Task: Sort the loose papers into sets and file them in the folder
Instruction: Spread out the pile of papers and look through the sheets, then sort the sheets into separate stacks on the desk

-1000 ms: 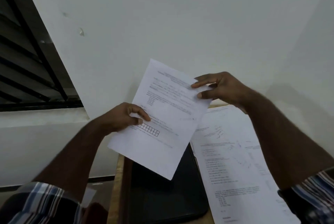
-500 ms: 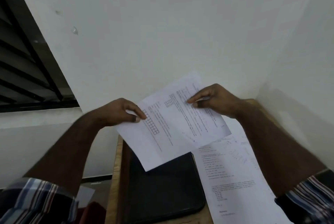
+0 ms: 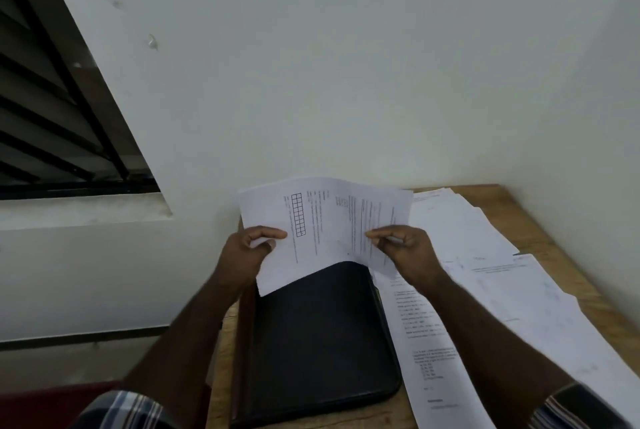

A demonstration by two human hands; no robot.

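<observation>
Both hands, left point(image 3: 250, 250) and right point(image 3: 405, 244), pinch a white printed paper sheet point(image 3: 322, 227) by its near edge, just above the closed black rectangular folder point(image 3: 322, 342). Held sideways and bowed, it is probably being checked before sorting; more loose white papers point(image 3: 485, 290) lie right of the folder on the wooden bench point(image 3: 540, 220).

Both hands hold one printed sheet point(image 3: 322, 220) above the far end of a closed black folder point(image 3: 322, 342). The left hand point(image 3: 251, 250) pinches the sheet's edge at 9 o'clock with thumb on top; the right hand point(image 3: 405, 246) pinches its edge at 3 o'clock. The sheet is turned sideways and bows upward in the middle. The folder lies flat on a wooden table point(image 3: 540, 231). At 3 o'clock from the folder, loose papers point(image 3: 485, 307) lie spread and overlapping. A louvred window point(image 3: 52, 110) is at 10 o'clock.
</observation>
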